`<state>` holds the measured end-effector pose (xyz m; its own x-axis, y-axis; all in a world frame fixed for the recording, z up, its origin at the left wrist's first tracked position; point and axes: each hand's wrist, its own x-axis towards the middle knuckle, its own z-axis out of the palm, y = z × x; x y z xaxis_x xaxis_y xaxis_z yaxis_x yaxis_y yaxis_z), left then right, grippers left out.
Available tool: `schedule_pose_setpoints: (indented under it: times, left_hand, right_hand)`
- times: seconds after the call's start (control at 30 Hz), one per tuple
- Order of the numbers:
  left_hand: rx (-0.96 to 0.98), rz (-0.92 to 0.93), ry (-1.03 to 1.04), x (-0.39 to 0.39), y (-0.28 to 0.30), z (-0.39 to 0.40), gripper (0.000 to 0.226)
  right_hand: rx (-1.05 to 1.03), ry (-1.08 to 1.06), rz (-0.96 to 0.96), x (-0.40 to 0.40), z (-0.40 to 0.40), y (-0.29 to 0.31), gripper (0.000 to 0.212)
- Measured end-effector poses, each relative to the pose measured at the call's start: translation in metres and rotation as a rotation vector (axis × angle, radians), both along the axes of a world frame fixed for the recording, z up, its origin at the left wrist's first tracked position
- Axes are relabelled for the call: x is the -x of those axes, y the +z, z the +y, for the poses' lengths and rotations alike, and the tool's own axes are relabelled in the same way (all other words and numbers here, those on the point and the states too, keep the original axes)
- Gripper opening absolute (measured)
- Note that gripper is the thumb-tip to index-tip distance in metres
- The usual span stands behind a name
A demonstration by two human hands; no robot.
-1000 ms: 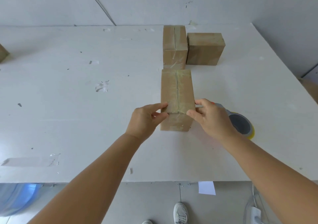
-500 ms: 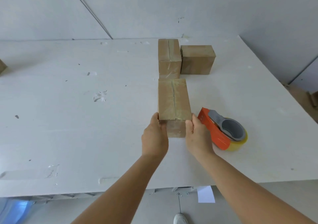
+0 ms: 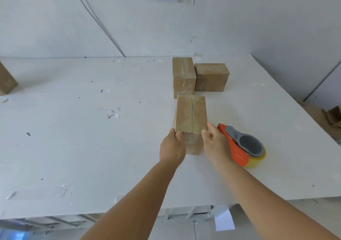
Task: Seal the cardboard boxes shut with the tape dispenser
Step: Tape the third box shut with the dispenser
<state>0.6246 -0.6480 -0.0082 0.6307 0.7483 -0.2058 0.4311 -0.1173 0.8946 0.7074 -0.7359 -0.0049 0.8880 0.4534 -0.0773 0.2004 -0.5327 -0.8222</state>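
A long cardboard box [image 3: 190, 116] with clear tape along its top seam lies on the white table [image 3: 92, 138], its near end facing me. My left hand [image 3: 172, 148] grips the box's near left corner and my right hand [image 3: 215, 143] grips its near right corner. The orange and grey tape dispenser [image 3: 241, 145], with a yellowish tape roll, lies on the table just right of my right hand, untouched. Two more taped boxes stand behind: a narrow one [image 3: 183, 75] touching the held box's far end and a squat one [image 3: 211, 77] to its right.
Another cardboard box [image 3: 5, 79] shows partly at the table's far left edge. Tape scraps stick to the tabletop at left and near the front edge. Flattened cardboard [image 3: 330, 114] lies on the floor to the right. The wall rises right behind the table.
Both hands slid from pressing the tape on the box's near top edge to holding its near corners. My view tilted up, and the dispenser is now fully uncovered.
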Motion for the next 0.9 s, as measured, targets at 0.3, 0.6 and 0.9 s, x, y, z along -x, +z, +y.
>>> schedule_pose_setpoints:
  times: [0.3, 0.6, 0.9]
  left_hand:
    - [-0.003, -0.083, 0.14, 0.011, 0.004, 0.044, 0.042]
    - [-0.064, -0.082, 0.272, -0.048, 0.016, 0.141, 0.032]
    - [0.043, -0.01, 0.326, -0.115, -0.006, 0.204, 0.035]
  right_hand:
    - [-0.11, -0.017, -0.089, 0.005, 0.049, 0.01, 0.031]
    - [-0.127, 0.056, -0.152, -0.048, 0.15, 0.017, 0.037]
    - [0.388, 0.307, -0.735, -0.1, 0.194, -0.004, 0.051]
